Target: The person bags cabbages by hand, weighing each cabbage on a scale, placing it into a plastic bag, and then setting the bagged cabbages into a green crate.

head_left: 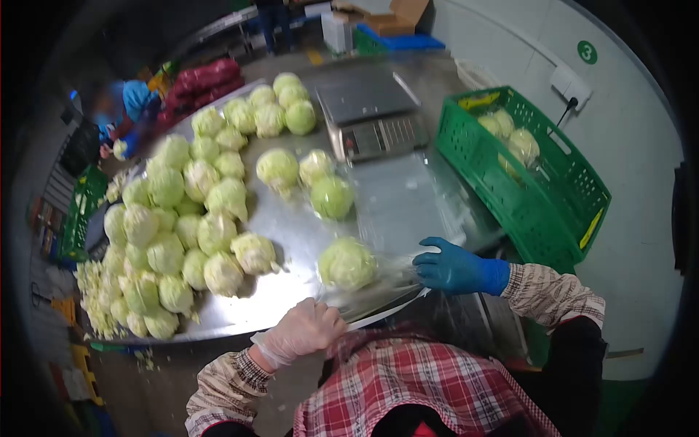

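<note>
A cabbage sits inside a clear plastic bag at the table's front edge. My left hand, in a clear thin glove, is closed on the near left side of the bag. On the right, my blue-gloved right hand has its fingers curled on the bag's other side. The plastic stretches between both hands, with a white strip along its near edge. Just beyond lie a wrapped cabbage and two more cabbages. A stack of flat clear bags lies right of these.
Many trimmed cabbages are heaped on the left of the metal table. A weighing scale stands at the back. Right of it, a green crate holds several wrapped cabbages. A person in blue sits far left.
</note>
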A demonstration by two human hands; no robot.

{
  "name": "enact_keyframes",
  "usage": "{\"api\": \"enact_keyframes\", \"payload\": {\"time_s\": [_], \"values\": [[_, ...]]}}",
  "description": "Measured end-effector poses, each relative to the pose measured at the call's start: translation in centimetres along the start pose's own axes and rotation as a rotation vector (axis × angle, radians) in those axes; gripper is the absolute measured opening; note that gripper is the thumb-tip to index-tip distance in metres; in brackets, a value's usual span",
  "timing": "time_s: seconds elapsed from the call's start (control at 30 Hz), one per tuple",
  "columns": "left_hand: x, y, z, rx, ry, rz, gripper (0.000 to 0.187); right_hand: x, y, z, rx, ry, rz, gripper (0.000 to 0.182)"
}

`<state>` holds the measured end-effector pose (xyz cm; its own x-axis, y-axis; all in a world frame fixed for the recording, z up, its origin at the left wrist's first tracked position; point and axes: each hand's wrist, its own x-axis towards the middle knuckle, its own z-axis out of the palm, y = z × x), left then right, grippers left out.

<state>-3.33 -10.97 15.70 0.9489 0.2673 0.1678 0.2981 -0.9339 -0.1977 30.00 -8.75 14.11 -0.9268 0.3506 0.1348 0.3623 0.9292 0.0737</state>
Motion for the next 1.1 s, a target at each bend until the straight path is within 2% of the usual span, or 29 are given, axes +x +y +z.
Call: {"api": "enact_keyframes", "payload": {"time_s": [0.1, 0.17, 0.23, 0.27, 0.3, 0.37, 0.4, 0.47, 0.57, 0.63, 0.7, 0.73, 0.77, 0.83, 0.87, 0.9, 0.97, 1.0, 1.03, 1.1], "values": [[-0.7, 3.5, -0.5, -0.134, 0.019, -0.036, 0.014, -2.5, -3.6, 0.8, 0.1, 0.084, 0.087, 0.019], [-1.1, 3.9, -0.7, -0.135, -0.085, -0.112, 0.023, -2.7, -4.1, -0.6, 0.178, 0.102, 0.125, 0.018], [-1.9, 3.9, -0.6, -0.131, -0.056, -0.144, 0.029, -2.4, -3.5, -1.3, 0.45, 0.332, 0.488, 0.021], [-1.8, 3.8, -0.4, -0.132, -0.06, -0.139, 0.029, -1.1, -3.1, -1.5, 0.463, 0.37, 0.636, 0.035], [-1.7, 3.7, -0.2, -0.123, -0.019, -0.131, 0.028, 0.3, -3.1, -0.9, 0.465, 0.374, 0.644, 0.035], [-1.2, 3.3, -0.3, -0.105, 0.028, -0.119, 0.028, 2.2, -2.7, 0.8, 0.618, 0.319, 0.914, 0.042], [-1.0, 2.9, -0.4, -0.069, 0.065, -0.128, 0.029, 2.2, -2.2, 0.9, 0.614, 0.329, 0.917, 0.042], [-0.8, 1.8, -0.6, -0.013, 0.11, -0.142, 0.03, 2.0, -0.6, 0.9, 1.211, 0.001, 1.052, 0.044], [-1.1, 0.9, -0.5, -0.053, -0.03, -0.304, 0.029, 0.5, -0.1, 0.0, 1.304, 0.035, 1.018, 0.046], [-0.6, 0.1, -0.8, -0.086, 0.031, -0.328, 0.026, 0.8, 0.6, -1.6, 1.376, 0.007, 1.037, 0.048], [0.1, -0.5, -1.3, -0.141, 0.067, -0.265, 0.022, 2.2, 0.9, -3.7, 1.301, 0.017, 1.324, 0.045], [0.2, -0.9, -1.1, -0.147, 0.066, -0.256, 0.022, 3.0, 1.0, -3.7, 1.238, -0.005, 1.353, 0.041], [0.4, -1.3, -0.7, -0.198, 0.061, -0.207, 0.021, 3.2, 1.2, -3.5, 1.239, 0.002, 1.366, 0.041], [0.5, -2.0, -0.3, -0.269, 0.053, -0.138, 0.02, 2.8, 1.3, -2.7, 1.206, -0.075, 1.106, 0.036], [0.0, -2.2, -0.3, -0.332, 0.038, -0.129, 0.024, 1.7, 1.3, -1.9, 1.169, -0.015, 1.051, 0.028], [-0.5, -2.3, -0.1, -0.398, 0.024, -0.125, 0.029, 0.6, 1.3, -2.4, 1.179, -0.027, 1.077, 0.028], [-1.1, -2.4, 0.4, -0.429, 0.027, -0.146, 0.033, -1.2, 1.9, -4.3, 1.034, -0.168, 1.303, 0.022], [-1.2, -2.3, 0.2, -0.465, 0.066, -0.174, 0.034, -1.9, 1.8, -4.5, 0.778, -0.033, 1.196, 0.018], [-1.3, -2.1, 0.2, -0.499, 0.105, -0.205, 0.035, -1.2, 1.4, -4.9, 0.782, -0.05, 1.197, 0.018], [-1.1, -1.6, 0.7, -0.509, 0.122, -0.208, 0.037, 1.8, -0.2, -5.5, 0.55, 0.363, 0.814, 0.017]]}}
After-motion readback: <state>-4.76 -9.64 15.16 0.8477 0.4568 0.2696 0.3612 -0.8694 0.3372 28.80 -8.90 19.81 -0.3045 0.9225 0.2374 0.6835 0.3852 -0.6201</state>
